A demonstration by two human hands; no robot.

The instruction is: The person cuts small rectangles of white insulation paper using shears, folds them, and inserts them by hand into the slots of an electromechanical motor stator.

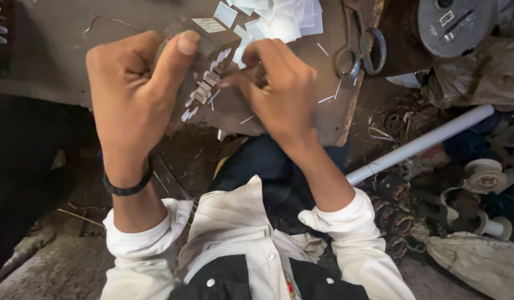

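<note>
Over a worn bench, both hands work a slotted block.
Left hand (132,105) grips the block (204,72); right hand (279,89) pinches a white strip (215,78) in its slots.

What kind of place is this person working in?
Probably a small repair workshop. The left hand grips a slotted metal block that the right hand works on, beside scissors and scattered metal parts.

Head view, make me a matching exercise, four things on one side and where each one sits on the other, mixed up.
1 scissors
2 white pipe
3 paper pile
4 slotted block

A gripped by the left hand
B top middle of the board
C board's right edge
D floor at right

Pairs: 1-C, 2-D, 3-B, 4-A
</note>
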